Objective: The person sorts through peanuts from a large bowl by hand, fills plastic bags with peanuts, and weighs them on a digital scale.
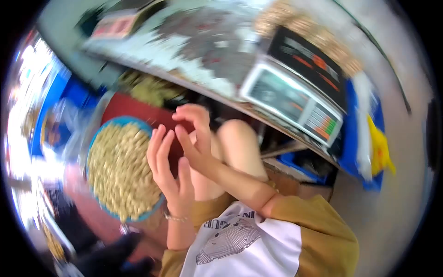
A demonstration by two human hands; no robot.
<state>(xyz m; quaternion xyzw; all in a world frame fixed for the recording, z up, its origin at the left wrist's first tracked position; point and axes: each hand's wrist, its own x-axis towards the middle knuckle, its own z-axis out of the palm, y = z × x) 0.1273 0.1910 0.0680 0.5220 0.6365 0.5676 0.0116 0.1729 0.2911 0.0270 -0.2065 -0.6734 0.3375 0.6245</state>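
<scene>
My left hand [169,173], with a bracelet at its wrist, is raised beside the right edge of a round blue basin [88,161]. Its fingers stretch out and stand apart, and I see nothing in them. Close by, my right hand [198,141] has its fingers bent and apart, also with nothing visible in it. The two hands face each other with a small gap between them. Pale beige nuts or beans [122,171] fill the basin in a heap; motion blur hides their exact kind. A dark red surface [129,107] shows behind the hands.
A worn table [212,41] runs across the top. On it stand a digital scale [290,104], a black printed box [307,64] and beige packed goods [304,27]. A yellow bag [379,147] hangs at the right. Clear plastic [69,129] lies left of the basin.
</scene>
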